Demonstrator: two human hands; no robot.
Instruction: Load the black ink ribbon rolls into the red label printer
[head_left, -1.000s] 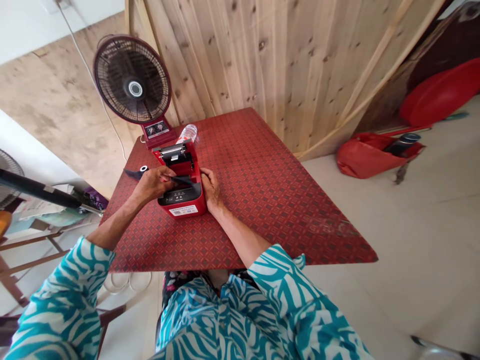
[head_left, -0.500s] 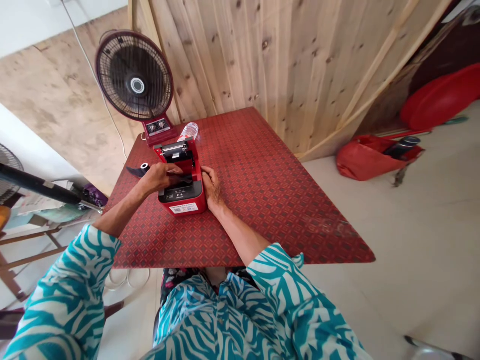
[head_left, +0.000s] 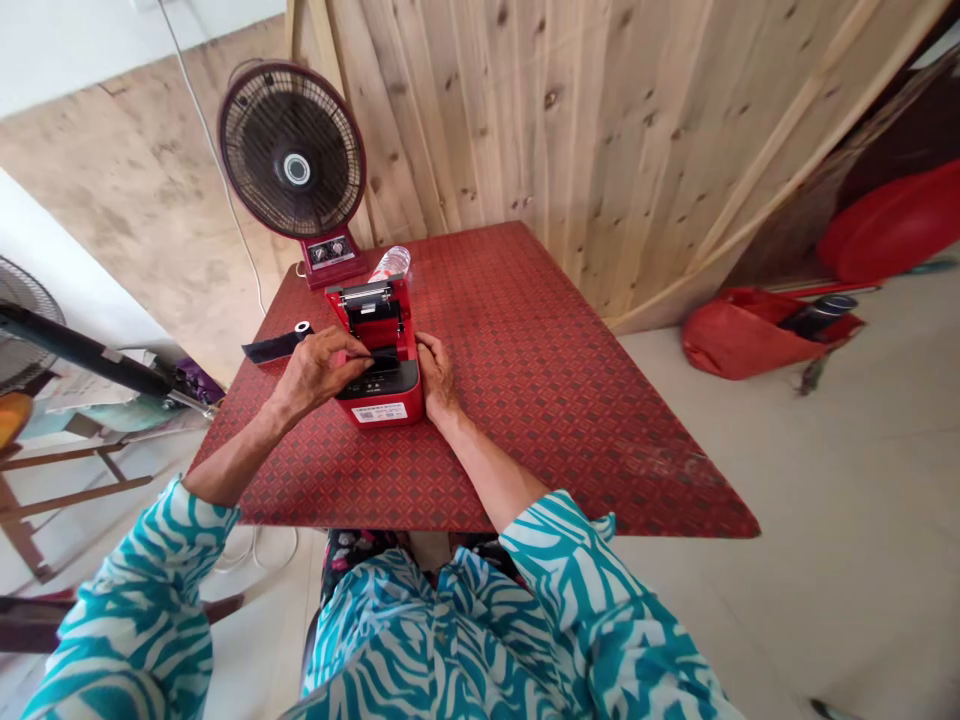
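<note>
A red and black label printer [head_left: 382,392] stands on the table with its lid [head_left: 373,300] raised. My left hand [head_left: 321,368] is over the printer's left side, thumb and forefinger pinched on a thin dark strip [head_left: 385,358] at the opening. How far that strip runs inside is hidden. Against the printer's right wall my right hand [head_left: 439,378] is curled, holding it; some of its fingertips are out of sight. Behind my left hand lies a small roll [head_left: 302,329] with a white core, and a black strip [head_left: 271,347] trails from it to the left.
A clear plastic bottle [head_left: 393,262] lies behind the printer. A dark red fan [head_left: 296,168] stands at the back left of the red patterned table [head_left: 570,420]. On the floor to the right is a red bag [head_left: 739,335] with a dark cylinder in it.
My left hand has drawn back from inside the printer to its front left, fingers now pinching the dark strip. My right hand stays at the printer's side. The view has shifted slightly.
</note>
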